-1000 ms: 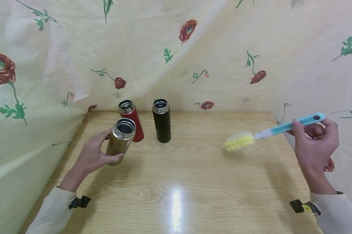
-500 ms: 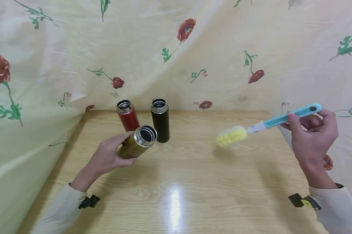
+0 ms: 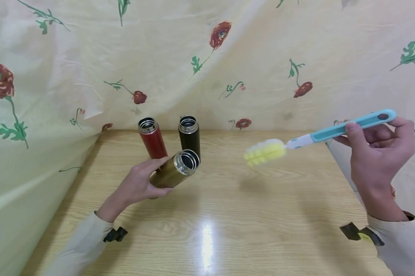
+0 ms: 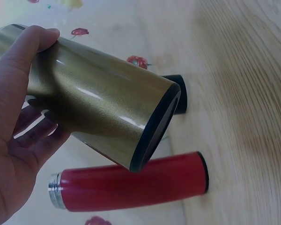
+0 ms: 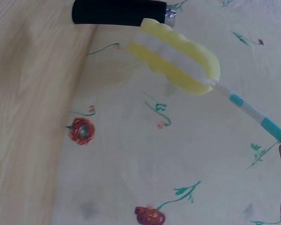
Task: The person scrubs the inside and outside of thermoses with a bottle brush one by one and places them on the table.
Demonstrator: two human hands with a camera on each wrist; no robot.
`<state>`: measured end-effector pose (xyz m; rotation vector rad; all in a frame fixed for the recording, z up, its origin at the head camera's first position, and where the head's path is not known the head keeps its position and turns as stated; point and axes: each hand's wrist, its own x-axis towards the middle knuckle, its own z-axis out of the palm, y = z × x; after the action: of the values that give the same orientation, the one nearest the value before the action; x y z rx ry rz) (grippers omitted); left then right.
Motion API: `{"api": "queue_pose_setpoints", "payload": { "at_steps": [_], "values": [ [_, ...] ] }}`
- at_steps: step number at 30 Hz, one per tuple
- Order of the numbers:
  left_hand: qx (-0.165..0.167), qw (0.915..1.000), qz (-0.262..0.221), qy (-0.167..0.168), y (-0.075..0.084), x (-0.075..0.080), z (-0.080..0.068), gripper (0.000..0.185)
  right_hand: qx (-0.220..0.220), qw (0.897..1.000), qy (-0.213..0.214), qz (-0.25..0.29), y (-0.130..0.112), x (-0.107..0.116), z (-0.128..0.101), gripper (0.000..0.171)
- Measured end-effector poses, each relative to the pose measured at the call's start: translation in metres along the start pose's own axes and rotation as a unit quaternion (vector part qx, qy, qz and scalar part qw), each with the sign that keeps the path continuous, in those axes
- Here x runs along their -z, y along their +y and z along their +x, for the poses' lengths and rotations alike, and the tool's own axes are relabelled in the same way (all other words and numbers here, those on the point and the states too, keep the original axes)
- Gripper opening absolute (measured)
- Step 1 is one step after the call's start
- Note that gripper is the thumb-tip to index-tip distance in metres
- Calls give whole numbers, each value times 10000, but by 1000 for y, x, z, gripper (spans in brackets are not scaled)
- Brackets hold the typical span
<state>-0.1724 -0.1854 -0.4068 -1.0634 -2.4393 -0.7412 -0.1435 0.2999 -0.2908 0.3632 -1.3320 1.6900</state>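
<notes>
My left hand [image 3: 138,184] grips a gold thermos flask [image 3: 171,174] round its body. The flask is lidless and tilted, its steel mouth toward the right; the left wrist view shows its dark base [image 4: 155,126] raised off the table. In my right hand [image 3: 381,157] is a bottle brush, pinched by its blue handle [image 3: 352,124]. The yellow and white sponge head [image 3: 266,151] of the brush points left toward the flask's mouth, with a gap between them. Only the right thumb's edge shows in the right wrist view, beside the brush handle [image 5: 274,130].
Upright behind the gold flask stand a red flask [image 3: 153,142] and a black flask [image 3: 190,136], both lidless. All are over a light wooden table [image 3: 262,230]. A floral cloth [image 3: 262,57] hangs at the back and sides.
My left hand has lifted the gold flask, moved it right and tipped its mouth rightward. The brush in my right hand has risen, its sponge head shifting left toward the flask.
</notes>
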Motion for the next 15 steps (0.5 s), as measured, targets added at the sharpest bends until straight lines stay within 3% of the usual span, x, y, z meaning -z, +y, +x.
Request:
{"api": "queue_pose_setpoints", "payload": {
  "at_steps": [8,15],
  "values": [
    [191,9982,-563,-87,4,-10,7,85,-83,9984,294,481,-17,-24,8,31],
    [394,9920,-1176,-242,4,-20,11,87,-145,9953,247,927,-22,-43,17,28]
  ]
}}
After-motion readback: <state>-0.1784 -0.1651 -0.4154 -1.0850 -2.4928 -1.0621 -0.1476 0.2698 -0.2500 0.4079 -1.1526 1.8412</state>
